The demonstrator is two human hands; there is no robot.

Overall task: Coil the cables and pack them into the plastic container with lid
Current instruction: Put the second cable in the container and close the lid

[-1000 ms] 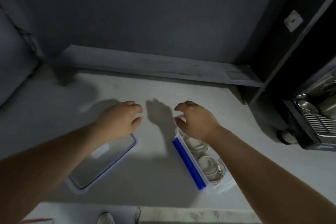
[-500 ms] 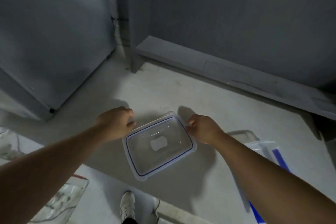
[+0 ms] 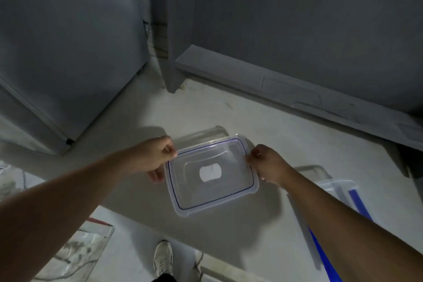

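Note:
A clear plastic lid [image 3: 211,176] with a thin blue seal line and a white label in its middle is held up above the pale countertop [image 3: 286,144]. My left hand [image 3: 155,158] pinches its left edge and my right hand [image 3: 269,167] pinches its right edge. At the right, partly behind my right forearm, stands the clear plastic container [image 3: 338,192] with a blue clip flap [image 3: 325,256]. No cable shows in this view.
A grey raised ledge [image 3: 286,82] runs along the back wall. A grey cabinet side [image 3: 68,53] stands at the left. Below the counter's front edge are my shoe [image 3: 163,259] and a marbled floor tile [image 3: 75,252].
The view swung left. Both hands went from hovering over the counter to gripping the lid's two sides, and the lid has been lifted and turned toward the right.

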